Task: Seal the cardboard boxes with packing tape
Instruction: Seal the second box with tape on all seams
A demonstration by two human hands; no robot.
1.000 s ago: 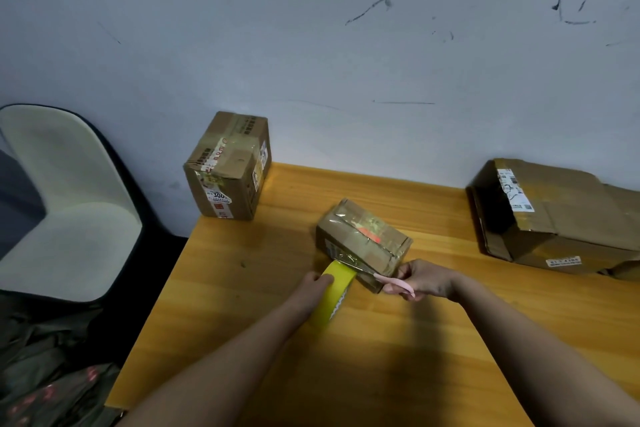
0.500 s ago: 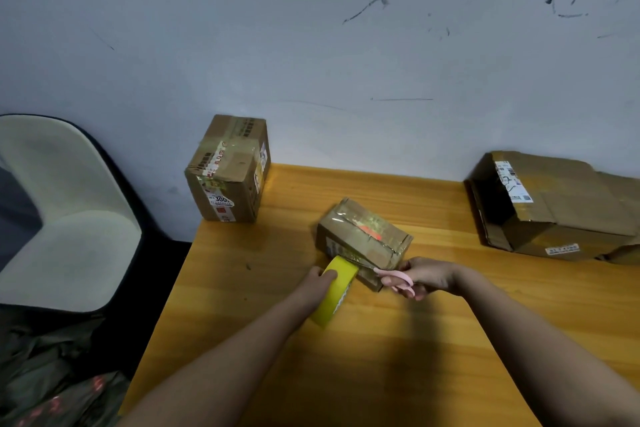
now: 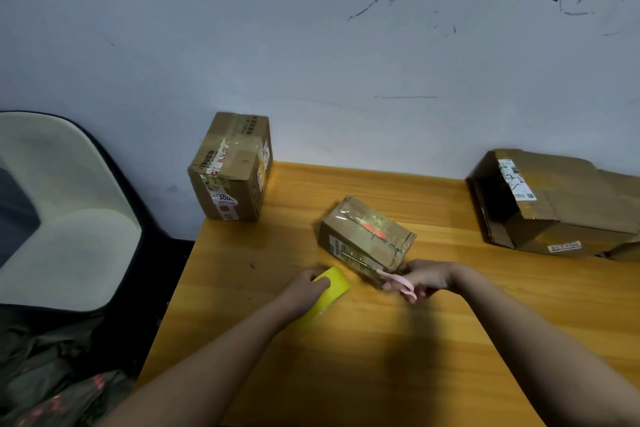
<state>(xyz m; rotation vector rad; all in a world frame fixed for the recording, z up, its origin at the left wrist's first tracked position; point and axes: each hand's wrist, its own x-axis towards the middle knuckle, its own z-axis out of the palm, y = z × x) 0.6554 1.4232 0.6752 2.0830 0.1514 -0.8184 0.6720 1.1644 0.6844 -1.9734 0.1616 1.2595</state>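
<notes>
Both forearms reach in from six o'clock. The left hand [image 3: 303,288] grips the yellow roll of packing tape [image 3: 329,291]; the right hand [image 3: 424,277] curls around pink-handled scissors [image 3: 398,284], touching the small taped brown cardboard box [image 3: 363,236] at table [image 3: 381,357] centre.

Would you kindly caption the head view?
Left hand holds yellow tape roll; right hand holds pink scissors beside small box.
</notes>
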